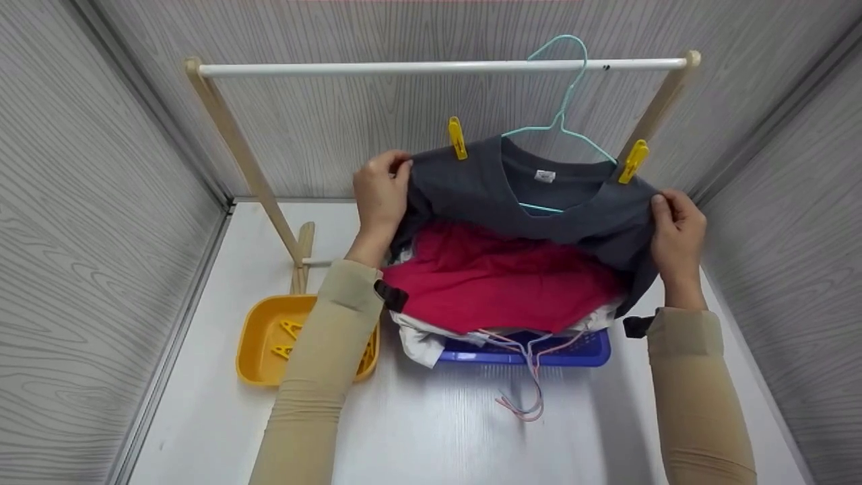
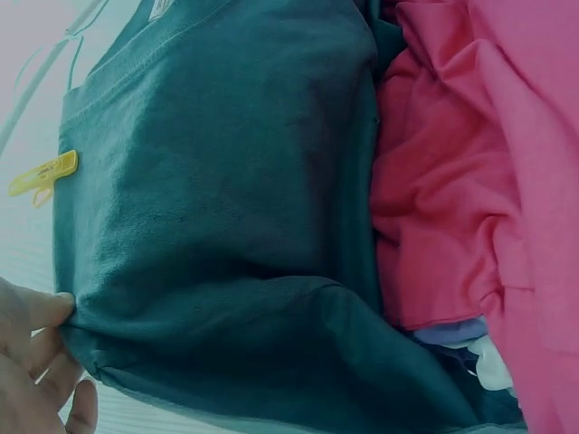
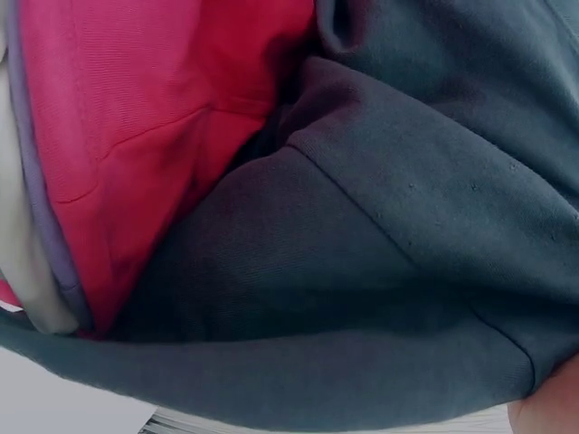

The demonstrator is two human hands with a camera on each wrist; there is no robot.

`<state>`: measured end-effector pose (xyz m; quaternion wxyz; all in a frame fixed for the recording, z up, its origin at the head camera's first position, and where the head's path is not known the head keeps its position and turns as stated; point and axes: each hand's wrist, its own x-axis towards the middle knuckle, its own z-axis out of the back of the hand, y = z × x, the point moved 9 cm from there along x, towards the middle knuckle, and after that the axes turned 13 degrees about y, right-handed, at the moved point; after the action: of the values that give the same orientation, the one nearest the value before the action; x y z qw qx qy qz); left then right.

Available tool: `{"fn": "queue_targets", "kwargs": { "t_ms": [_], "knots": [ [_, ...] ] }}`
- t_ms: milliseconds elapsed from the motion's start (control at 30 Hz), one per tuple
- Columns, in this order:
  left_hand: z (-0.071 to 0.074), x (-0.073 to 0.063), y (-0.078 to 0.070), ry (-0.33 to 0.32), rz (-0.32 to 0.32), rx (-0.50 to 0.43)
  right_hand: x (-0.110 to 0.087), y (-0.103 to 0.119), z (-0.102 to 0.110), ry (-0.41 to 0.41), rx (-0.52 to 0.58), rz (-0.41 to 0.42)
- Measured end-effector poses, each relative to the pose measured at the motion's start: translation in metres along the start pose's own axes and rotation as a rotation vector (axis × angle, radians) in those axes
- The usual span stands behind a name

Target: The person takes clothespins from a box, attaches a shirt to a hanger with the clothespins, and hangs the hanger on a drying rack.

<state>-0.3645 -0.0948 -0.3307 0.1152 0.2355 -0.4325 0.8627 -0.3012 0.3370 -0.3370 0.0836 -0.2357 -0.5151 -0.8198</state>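
A dark grey T-shirt (image 1: pixel 465 185) hangs on a mint-green wire hanger (image 1: pixel 564 124), whose hook is over the white rail (image 1: pixel 404 68). Yellow clothespins (image 1: pixel 457 139) stand on both shoulders of the shirt, one on each side of the neckline. At the left shoulder edge my left hand (image 1: pixel 384 195) pinches the cloth between thumb and fingers. My right hand (image 1: pixel 679 236) pinches the opposite shoulder edge the same way. In the left wrist view a clothespin (image 2: pixel 54 172) sits just above my left fingers. Only a bit of my right hand (image 3: pixel 550 405) shows in the right wrist view.
Below the shirt, a red garment (image 1: pixel 491 283) lies on a pile of clothes over a blue basket (image 1: pixel 525 357). Pink and lilac hanger hooks (image 1: pixel 535 384) stick out in front. An orange bin (image 1: pixel 259 343) with yellow clothespins stands at left. A wooden post (image 1: pixel 242 155) supports the rail.
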Motion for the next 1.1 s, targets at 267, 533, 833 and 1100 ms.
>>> {"fn": "queue_targets", "kwargs": {
  "t_ms": [267,533,833,1100],
  "knots": [
    [-0.012,0.006,0.007,0.091,0.061,0.055,0.003,-0.034,0.001,0.011,-0.024,-0.05],
    [-0.037,-0.002,0.019,0.348,0.124,0.107,0.001,-0.06,0.007,-0.024,-0.098,-0.103],
    [-0.041,-0.017,0.023,0.443,0.055,0.157,-0.002,-0.075,0.018,-0.063,-0.229,-0.263],
    [-0.034,-0.044,0.028,0.515,0.022,0.226,-0.013,-0.069,0.015,0.042,-0.208,-0.226]
  ]
}}
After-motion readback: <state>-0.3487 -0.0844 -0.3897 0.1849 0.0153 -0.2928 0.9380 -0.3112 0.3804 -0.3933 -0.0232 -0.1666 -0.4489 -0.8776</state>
